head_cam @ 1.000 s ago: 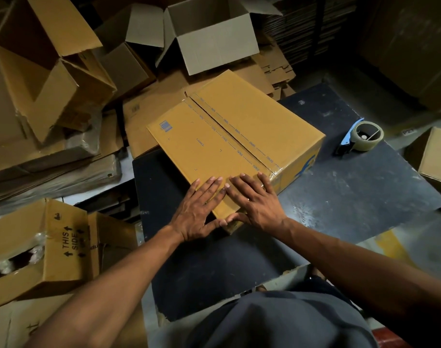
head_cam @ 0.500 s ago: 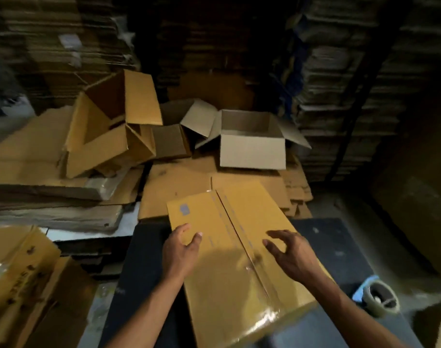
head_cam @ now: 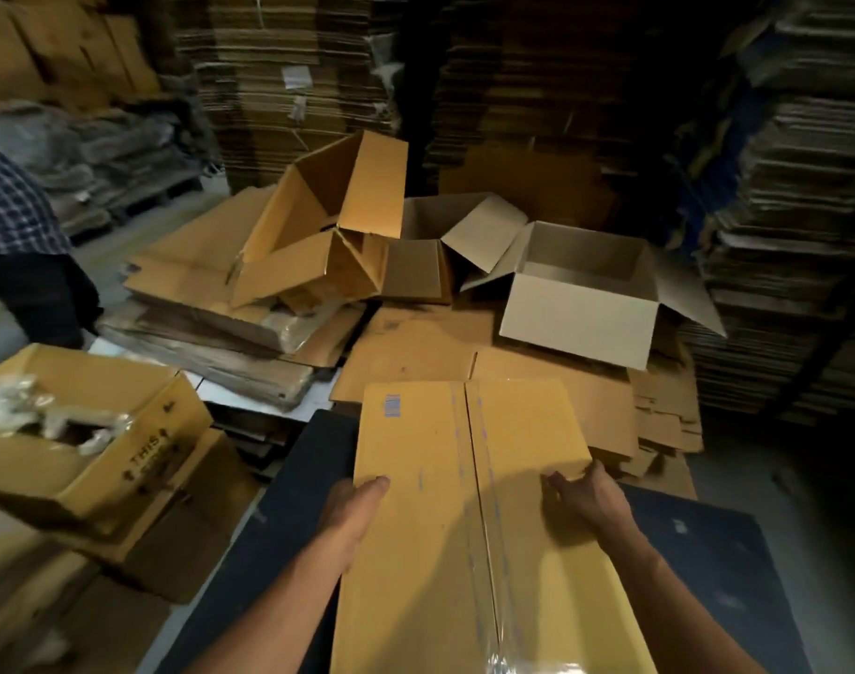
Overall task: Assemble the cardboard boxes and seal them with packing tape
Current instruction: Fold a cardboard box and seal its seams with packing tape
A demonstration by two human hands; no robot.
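The sealed box [head_cam: 469,518] fills the lower centre of the frame and it lies over the dark table [head_cam: 274,527], with clear tape along its middle seam. The left hand [head_cam: 352,508] grips the left edge of the box, the thumb lies on the top face and the other fingers are hidden under the side. The right hand [head_cam: 586,498] holds the right edge near the far corner, with fingers curled around it.

I think the box is being lifted or pushed away toward the pile in the upper centre, where an open pale box [head_cam: 581,308] and an open yellow box [head_cam: 328,226] lie on flat cardboard sheets [head_cam: 416,352]. Several things could go wrong from here. Both hands hold only the edges, so the box may slip or tilt if one side moves faster. If it is thrown on the pile, it may hit the pale box and knock it over. The tape at the near end looks wrinkled, so it may peel off there.
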